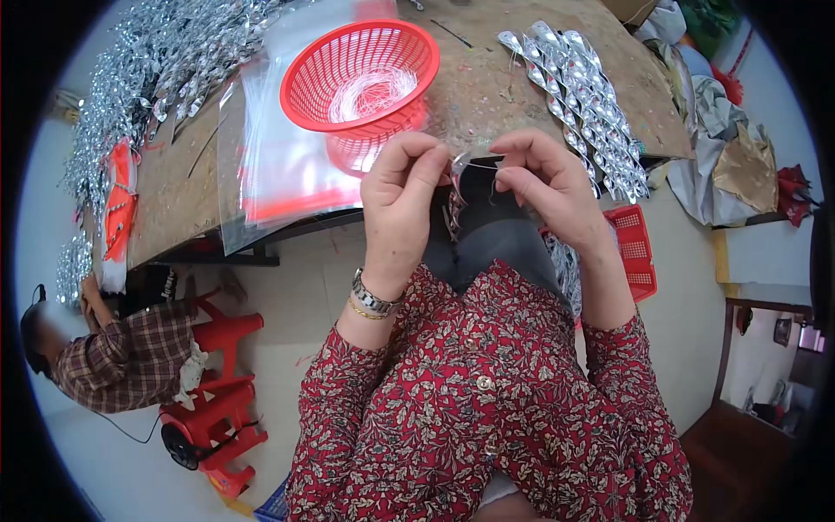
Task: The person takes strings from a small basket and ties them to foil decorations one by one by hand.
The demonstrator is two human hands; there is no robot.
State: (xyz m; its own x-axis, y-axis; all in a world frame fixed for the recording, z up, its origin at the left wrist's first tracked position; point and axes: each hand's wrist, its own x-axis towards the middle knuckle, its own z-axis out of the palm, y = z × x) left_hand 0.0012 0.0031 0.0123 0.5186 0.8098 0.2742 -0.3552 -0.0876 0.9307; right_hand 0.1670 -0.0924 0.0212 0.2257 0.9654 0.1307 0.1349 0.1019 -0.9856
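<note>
My left hand (402, 187) is closed, thumb and forefinger pinching the top end of a shiny twisted silver strip (455, 198) that hangs down over my lap. A thin white string (480, 165) runs from the strip's top across to my right hand (550, 183). That hand pinches the string between thumb and fingers, and a loose tail of it dangles below. Just beyond my hands, a red plastic basket (298, 97) holds a coil of white string (374, 94). Several finished-looking silver twisted strips (584, 109) lie at the table's right side.
Clear plastic bags (287, 183) lie under the basket on the worn wooden table (487, 100). Silver tinsel-like strips (187, 52) heap at the left. A red crate (637, 252) stands below on the right. Another person (122, 357) sits at left near red stools (228, 335).
</note>
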